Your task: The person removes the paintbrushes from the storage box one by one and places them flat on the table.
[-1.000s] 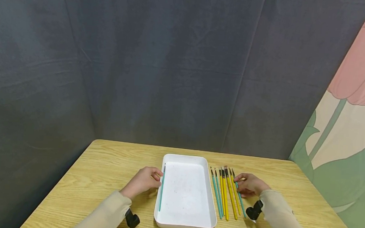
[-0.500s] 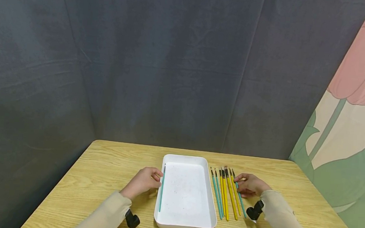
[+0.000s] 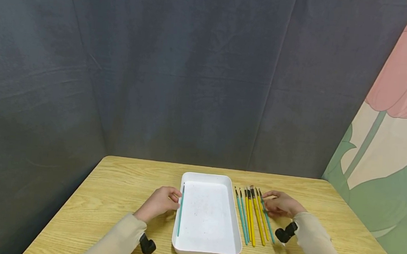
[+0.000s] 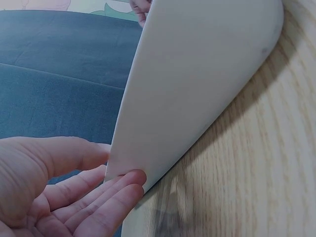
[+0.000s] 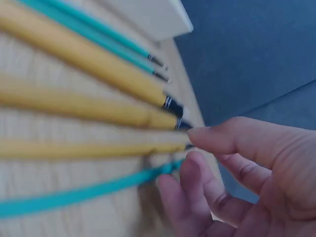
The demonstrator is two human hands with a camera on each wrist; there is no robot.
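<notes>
A white tray (image 3: 209, 214) lies on the table, with one thin teal paintbrush (image 3: 180, 214) along its left inner side. My left hand (image 3: 164, 200) is at the tray's left side. In the left wrist view the thumb touches the rim and the fingertips (image 4: 133, 177) rest on the outer wall. To the right of the tray, yellow paintbrushes (image 3: 254, 221) lie side by side between teal ones (image 3: 241, 218). My right hand (image 3: 280, 204) is beside the rightmost teal paintbrush (image 5: 94, 192), fingertips near its bristle end. A gap shows between thumb and fingers; contact is unclear.
The wooden table (image 3: 114, 191) reaches back to a dark cloth (image 3: 178, 82). A wall with a painted tulip (image 3: 398, 73) stands at the right. A black wrist camera (image 3: 147, 245) sits under the left sleeve, another camera (image 3: 286, 232) under the right.
My right hand has shifted slightly to the right, its fingers now blurred and less over the rightmost teal paintbrush. My left hand and the tray have stayed in place.
</notes>
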